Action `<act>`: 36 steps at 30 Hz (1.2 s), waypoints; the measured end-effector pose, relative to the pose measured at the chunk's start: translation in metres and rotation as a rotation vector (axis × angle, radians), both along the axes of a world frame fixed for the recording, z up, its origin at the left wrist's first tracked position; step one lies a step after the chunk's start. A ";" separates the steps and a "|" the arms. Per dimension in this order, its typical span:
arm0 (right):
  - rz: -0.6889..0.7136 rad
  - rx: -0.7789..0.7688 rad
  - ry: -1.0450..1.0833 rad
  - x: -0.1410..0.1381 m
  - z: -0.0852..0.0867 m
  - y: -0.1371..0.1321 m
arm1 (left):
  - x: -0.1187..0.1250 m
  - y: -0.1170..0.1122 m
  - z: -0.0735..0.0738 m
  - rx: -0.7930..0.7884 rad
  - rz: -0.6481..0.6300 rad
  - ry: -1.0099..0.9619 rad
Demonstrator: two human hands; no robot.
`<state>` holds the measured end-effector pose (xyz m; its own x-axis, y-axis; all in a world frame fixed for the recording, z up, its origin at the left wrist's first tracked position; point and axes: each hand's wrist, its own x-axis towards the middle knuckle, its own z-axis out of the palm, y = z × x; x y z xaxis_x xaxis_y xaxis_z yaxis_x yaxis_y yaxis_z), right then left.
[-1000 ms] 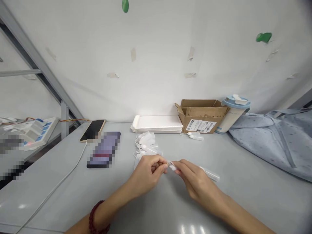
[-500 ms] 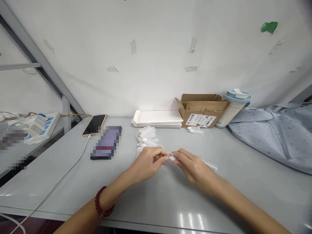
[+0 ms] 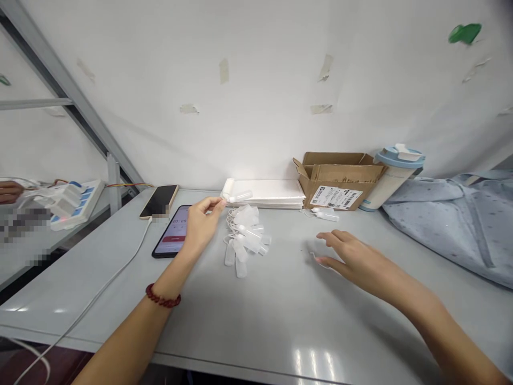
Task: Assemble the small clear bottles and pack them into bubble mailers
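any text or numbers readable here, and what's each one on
"00:" on the lit phone screen; the rest is hidden behind the left hand holding a small bottle.
Shipping label on the cardboard box: print and barcode too small to read.
Nothing else legible.

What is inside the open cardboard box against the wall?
The cardboard box shows only raised flaps and its brown inner back wall. Its labelled front wall hides the bottom, so any contents cannot be seen.
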<state>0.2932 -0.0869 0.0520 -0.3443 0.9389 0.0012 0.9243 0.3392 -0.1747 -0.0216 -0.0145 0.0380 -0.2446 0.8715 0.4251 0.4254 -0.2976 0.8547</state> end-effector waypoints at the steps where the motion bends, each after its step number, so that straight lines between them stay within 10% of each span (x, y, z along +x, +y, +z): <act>1: -0.022 -0.065 0.003 0.004 0.002 0.000 | 0.000 0.003 -0.004 0.004 0.010 0.021; 13: -0.105 -0.279 -0.067 0.010 0.004 0.002 | 0.002 0.021 -0.026 -0.093 -0.105 0.141; 22: 0.078 0.090 0.170 -0.009 -0.001 0.004 | 0.017 -0.018 0.005 0.072 0.030 0.186; 30: 0.289 0.243 0.258 -0.042 -0.015 -0.010 | 0.056 -0.062 0.007 0.109 -0.579 0.474; 36: 0.325 0.269 0.283 -0.049 -0.015 -0.016 | 0.060 -0.062 0.000 0.136 -0.639 0.507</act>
